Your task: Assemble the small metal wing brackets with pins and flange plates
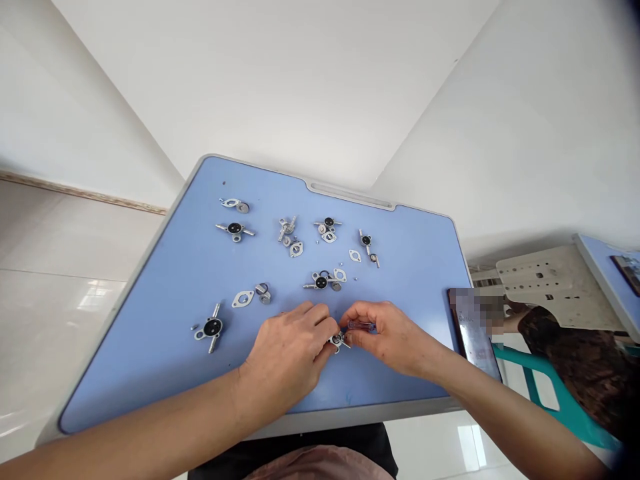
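At the near edge of the blue desk (165,280), somewhat right of its middle, two bare hands work closely together above the top. The left hand (295,340) has its fingers curled on a small metal fitting (337,341) and hides a part of it. The right hand (393,335) is pinching a small tool with a clear, purplish handle (361,326), just beside this fitting. Farther in, other metal parts lie in small groups: one group (235,229) is toward the far left corner, and one black-faced fitting (213,327) lies toward the near left corner. A flat gasket (243,299) is between these two, with round caps (263,293) near it. On the right edge is a phone (477,340), partly covered by a pixelated patch; the marks on its screen are too small for reading. Beyond this edge I see a teal seat (537,383), a person in brown patterned clothing (575,360), a pale perforated panel (545,287) and another blue desk (597,267) carrying a dark device (627,272).
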A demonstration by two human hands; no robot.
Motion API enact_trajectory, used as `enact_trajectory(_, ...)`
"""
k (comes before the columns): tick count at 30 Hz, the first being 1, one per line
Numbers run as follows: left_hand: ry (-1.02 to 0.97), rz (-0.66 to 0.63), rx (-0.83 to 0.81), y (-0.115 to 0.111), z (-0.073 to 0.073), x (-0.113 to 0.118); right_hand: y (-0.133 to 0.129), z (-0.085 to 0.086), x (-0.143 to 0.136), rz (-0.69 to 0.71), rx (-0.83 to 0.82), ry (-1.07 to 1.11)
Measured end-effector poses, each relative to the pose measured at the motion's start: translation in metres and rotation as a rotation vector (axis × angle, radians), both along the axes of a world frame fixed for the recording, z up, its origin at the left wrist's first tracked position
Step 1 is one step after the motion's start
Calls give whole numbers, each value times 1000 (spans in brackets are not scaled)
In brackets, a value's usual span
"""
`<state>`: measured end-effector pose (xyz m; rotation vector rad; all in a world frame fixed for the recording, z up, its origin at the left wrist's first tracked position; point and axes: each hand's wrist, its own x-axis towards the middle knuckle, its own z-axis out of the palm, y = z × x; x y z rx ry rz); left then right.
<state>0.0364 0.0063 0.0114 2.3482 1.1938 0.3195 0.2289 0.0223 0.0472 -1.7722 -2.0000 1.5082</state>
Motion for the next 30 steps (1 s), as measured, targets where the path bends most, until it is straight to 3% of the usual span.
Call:
enact_trajectory(12, 25, 30, 28, -1, 0, 1, 9, 7, -12, 11, -12, -123)
enact_trajectory(22, 2, 31, -3, -1, -1, 2, 1, -5, 8, 57, 26, -10)
enact_trajectory(30, -32, 39, -14, -3, -1, 1, -2, -9, 8, 193, 347, 35)
